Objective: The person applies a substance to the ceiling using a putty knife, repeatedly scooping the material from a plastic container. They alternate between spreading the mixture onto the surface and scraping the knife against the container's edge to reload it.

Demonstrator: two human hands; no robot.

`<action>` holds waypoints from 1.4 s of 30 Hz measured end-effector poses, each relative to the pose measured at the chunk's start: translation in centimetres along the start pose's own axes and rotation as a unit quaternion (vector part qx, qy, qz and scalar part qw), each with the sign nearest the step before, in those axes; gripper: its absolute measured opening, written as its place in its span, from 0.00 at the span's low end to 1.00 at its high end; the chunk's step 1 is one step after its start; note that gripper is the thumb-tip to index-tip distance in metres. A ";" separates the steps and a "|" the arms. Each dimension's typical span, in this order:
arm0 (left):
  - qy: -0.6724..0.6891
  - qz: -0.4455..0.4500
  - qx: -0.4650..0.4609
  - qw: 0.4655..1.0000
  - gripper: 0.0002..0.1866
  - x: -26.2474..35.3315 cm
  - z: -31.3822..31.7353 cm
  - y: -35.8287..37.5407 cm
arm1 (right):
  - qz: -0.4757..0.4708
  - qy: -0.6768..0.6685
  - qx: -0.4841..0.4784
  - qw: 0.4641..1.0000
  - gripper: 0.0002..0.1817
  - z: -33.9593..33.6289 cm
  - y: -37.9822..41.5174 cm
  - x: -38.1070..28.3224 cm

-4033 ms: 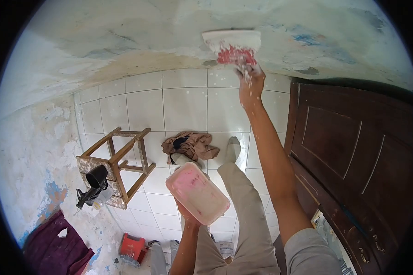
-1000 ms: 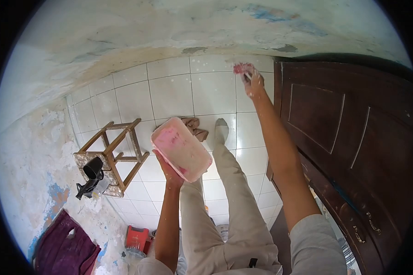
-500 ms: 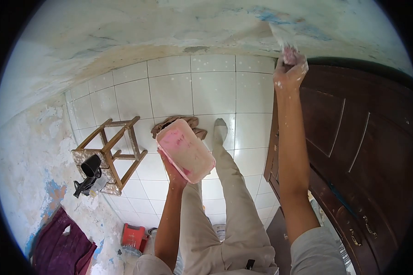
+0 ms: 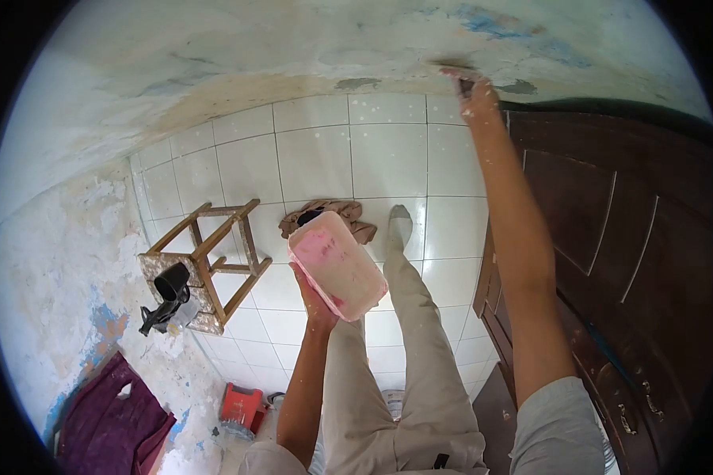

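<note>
My left hand [image 4: 317, 299] holds a pink-smeared plastic tub [image 4: 338, 265] from below and its left side, with pale material inside. My right hand [image 4: 478, 99] is up against the patchy wall [image 4: 277, 47], its fingers closed on a small tool [image 4: 456, 73] that is blurred by motion; its exact shape cannot be made out. Grey patches and flaking blue paint mark the wall around that hand.
A spattered wooden stool [image 4: 206, 261] at the left bears a black cup [image 4: 172, 279]. Brown cloth [image 4: 362, 226] lies on the tiled floor. A dark wooden cabinet [image 4: 594, 206] stands right, a red stool [image 4: 242, 405] lower left, purple cloth [image 4: 111, 419] beside it.
My right hand has moved left along the wall, and the tool in it has turned to point left. The tub stays in my left hand. The whole view has shifted slightly.
</note>
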State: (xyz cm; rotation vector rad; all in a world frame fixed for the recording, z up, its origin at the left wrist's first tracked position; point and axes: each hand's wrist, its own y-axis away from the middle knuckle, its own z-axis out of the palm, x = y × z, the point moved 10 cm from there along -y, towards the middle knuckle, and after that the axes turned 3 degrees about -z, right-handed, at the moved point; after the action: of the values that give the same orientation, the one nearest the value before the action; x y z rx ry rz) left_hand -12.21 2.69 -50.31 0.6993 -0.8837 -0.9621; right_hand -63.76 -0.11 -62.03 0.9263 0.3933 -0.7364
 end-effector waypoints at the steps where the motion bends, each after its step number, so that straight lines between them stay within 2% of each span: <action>1: 0.003 0.002 -0.005 1.000 0.40 0.2 0.4 0.4 | -0.018 -0.059 0.004 0.998 0.10 0.3 -0.2 -1.3; 4: 0.007 0.009 -0.018 1.000 0.40 1.2 1.4 1.1 | -0.063 0.053 0.096 0.992 0.10 3.5 4.9 -7.7; 8: 0.005 0.008 -0.021 1.000 0.40 1.8 1.9 1.4 | -0.158 0.072 0.054 0.983 0.10 6.7 13.1 -12.0; 10: 0.014 0.008 -0.018 1.000 0.40 1.9 1.6 1.4 | -0.171 0.074 0.073 0.980 0.10 4.8 13.9 -10.5; 13: 0.023 0.008 -0.006 1.000 0.40 1.4 0.2 1.0 | -0.096 0.104 0.107 0.984 0.12 -0.3 10.9 -3.3; 15: 0.012 0.014 0.006 1.000 0.40 1.3 -0.4 1.0 | -0.021 0.165 0.082 0.983 0.16 -2.0 8.4 2.8; 18: 0.032 -0.002 0.027 0.999 0.40 1.0 -1.6 1.0 | 0.095 0.101 0.038 0.990 0.14 -1.2 6.0 9.0; 21: 0.008 0.012 0.027 1.000 0.40 1.2 -2.8 0.9 | 0.041 -0.013 0.010 0.999 0.15 1.0 4.0 8.9; 24: 0.009 0.014 0.037 0.999 0.40 1.6 -2.9 1.5 | 0.036 -0.003 0.096 0.995 0.13 1.3 1.9 5.5; 25: 0.017 0.013 0.037 0.999 0.40 1.6 -3.0 1.6 | 0.020 -0.016 0.085 0.996 0.10 1.6 2.1 4.2; 27: 0.034 0.010 0.036 0.999 0.40 1.4 -3.4 1.5 | -0.012 -0.043 0.063 0.997 0.08 1.5 3.7 1.2; 28: 0.033 0.007 0.036 0.999 0.40 1.3 -3.1 1.7 | 0.006 -0.046 0.012 0.999 0.07 1.9 4.6 0.4; 31: 0.031 0.001 0.032 0.999 0.40 1.0 -2.3 1.7 | -0.034 -0.047 0.079 0.995 0.08 0.5 8.7 -1.7; 32: 0.033 -0.001 0.029 0.999 0.40 0.8 -2.1 1.6 | -0.064 -0.034 0.099 0.992 0.11 -0.8 8.7 -1.7; 35: 0.028 0.001 0.021 0.999 0.40 0.2 -1.7 1.3 | 0.010 0.118 0.095 0.988 0.11 -3.7 6.5 1.1; 38: 0.023 0.005 0.019 1.000 0.40 -0.1 -1.6 1.1 | 0.007 0.178 0.069 0.982 0.12 -1.7 5.9 2.9; 42: 0.007 0.008 0.013 1.000 0.39 -0.1 -1.4 1.2 | -0.045 0.246 0.103 0.963 0.14 -1.9 1.4 4.0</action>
State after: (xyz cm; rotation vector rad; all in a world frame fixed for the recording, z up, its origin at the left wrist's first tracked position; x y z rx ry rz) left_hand -10.58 3.47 -49.99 0.7190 -0.8900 -0.9324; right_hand -59.97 0.38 -64.73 1.2988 0.8109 -0.6313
